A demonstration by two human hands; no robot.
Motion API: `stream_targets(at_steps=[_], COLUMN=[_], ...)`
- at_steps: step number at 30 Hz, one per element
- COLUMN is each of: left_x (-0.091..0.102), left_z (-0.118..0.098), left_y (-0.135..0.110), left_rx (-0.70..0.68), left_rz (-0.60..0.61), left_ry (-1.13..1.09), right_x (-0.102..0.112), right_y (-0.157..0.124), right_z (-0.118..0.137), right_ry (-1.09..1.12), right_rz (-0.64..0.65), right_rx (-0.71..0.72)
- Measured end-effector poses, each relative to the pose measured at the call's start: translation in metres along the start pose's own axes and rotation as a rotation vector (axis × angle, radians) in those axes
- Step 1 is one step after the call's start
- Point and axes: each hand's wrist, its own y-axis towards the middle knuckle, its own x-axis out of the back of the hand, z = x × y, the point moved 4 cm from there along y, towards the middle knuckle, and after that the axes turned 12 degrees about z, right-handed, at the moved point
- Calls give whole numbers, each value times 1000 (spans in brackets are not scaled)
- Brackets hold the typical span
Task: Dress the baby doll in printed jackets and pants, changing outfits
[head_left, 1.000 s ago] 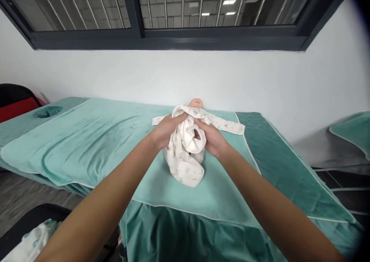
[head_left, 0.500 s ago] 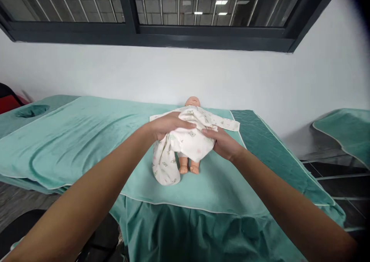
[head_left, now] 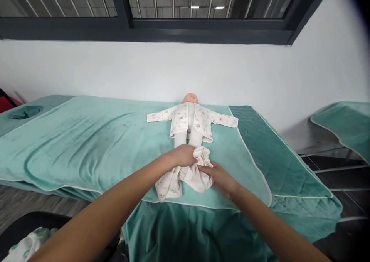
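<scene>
A baby doll [head_left: 190, 98] lies on its back, head towards the wall, its arms inside the sleeves of a white patterned baby jacket [head_left: 179, 119] that hangs open at the front. White cloth covers its torso and upper legs. Over the doll's lower legs and feet, my left hand [head_left: 185, 155] grips a pair of white patterned baby trousers [head_left: 170, 185] by a bunched part. My right hand [head_left: 221, 179] pinches the same gathered cloth from the right. One trouser leg spreads flat to the lower left. The doll's feet are hidden by the cloth and my hands.
The doll lies on a light green sheet [head_left: 101, 138] over a massage bed with a face hole [head_left: 26, 112] at the left. A white wall [head_left: 115, 69] and a barred window stand behind. At the lower left is a white-and-green cloth [head_left: 31, 242] on something black.
Both hands have come down from the doll's chest to its lower legs, bringing the trousers along and bunching them. The open jacket and white-covered legs now show; the bare feet are covered.
</scene>
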Motion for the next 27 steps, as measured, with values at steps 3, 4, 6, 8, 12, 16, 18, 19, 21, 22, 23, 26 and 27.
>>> stream_targets(at_steps=[3, 4, 6, 8, 12, 16, 18, 19, 21, 22, 23, 26, 27], left_x=[1, 1, 1, 1, 0, -2, -3, -4, -4, -5, -5, -8, -9], left_z=[-3, -5, -7, -10, -13, -14, -12, -10, -7, -5, -3, 1, 1], left_y=[-5, -7, -10, -13, -19, -23, -25, -26, -31, -34, -38, -47, -49], left_rx=[18, 20, 25, 34, 40, 28, 13, -1, -32, -37, -38, -66, -93], left_rz=[50, 70, 104, 128, 170, 187, 164, 137, 72, 43, 20, 51, 91], left_ry=[30, 32, 37, 41, 29, 32, -20, -63, -166, -220, -280, -498, -578], right_x=[-4, -4, -3, -3, -2, 5, 8, 10, 12, 13, 14, 19, 20], right_y=[-2, -2, -4, -5, -6, 0, 3, 4, 5, 5, 5, 5, 6], right_z=[0, 0, 0, -1, -5, -6, -5, -5, -5, -5, -4, 1, 3], right_ry=[2, 1, 8, 38, 59, -109, -239, -297, -386, -416, -430, -437, -439], right_rz=[22, 26, 35, 65, 101, -17, -87, -115, -160, -179, -195, -243, -256], right_rx=[0, -2, -25, -52, -87, -14, 49, 75, 116, 137, 162, 275, 314])
